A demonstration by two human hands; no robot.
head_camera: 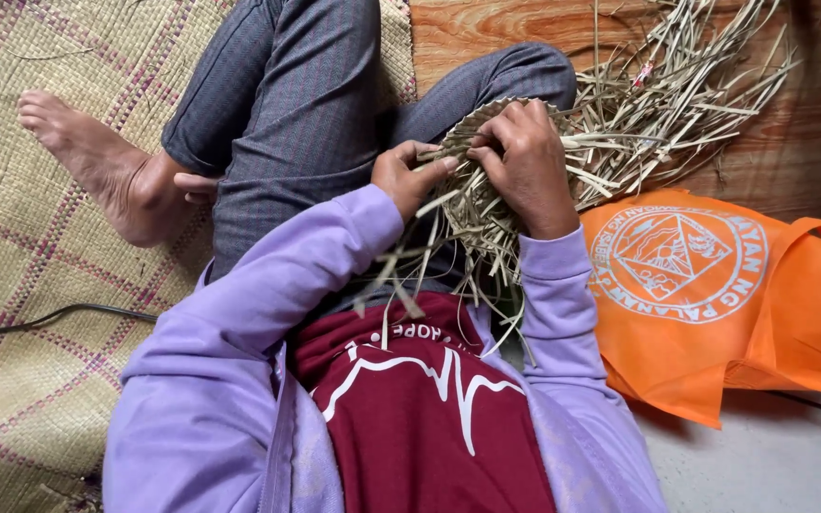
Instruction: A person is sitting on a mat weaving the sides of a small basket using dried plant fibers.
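A half-woven piece of pale dried straw strips point(475, 211) rests in my lap, with loose ends hanging down toward my maroon shirt. My left hand point(409, 173) pinches a strip at the piece's left edge, thumb and fingers closed on it. My right hand point(523, 161) lies over the top of the weave, fingers curled down into the strands and gripping them. Both hands sit close together over my crossed legs in grey trousers. The woven rim curves out from under my right hand's fingers.
A loose heap of dried straw strips point(669, 103) lies to the right on a wood-grain floor. An orange cloth bag point(715, 294) lies beside my right arm. A woven mat point(40, 256) with pink lines covers the left, with a black cable point(40, 318) across it.
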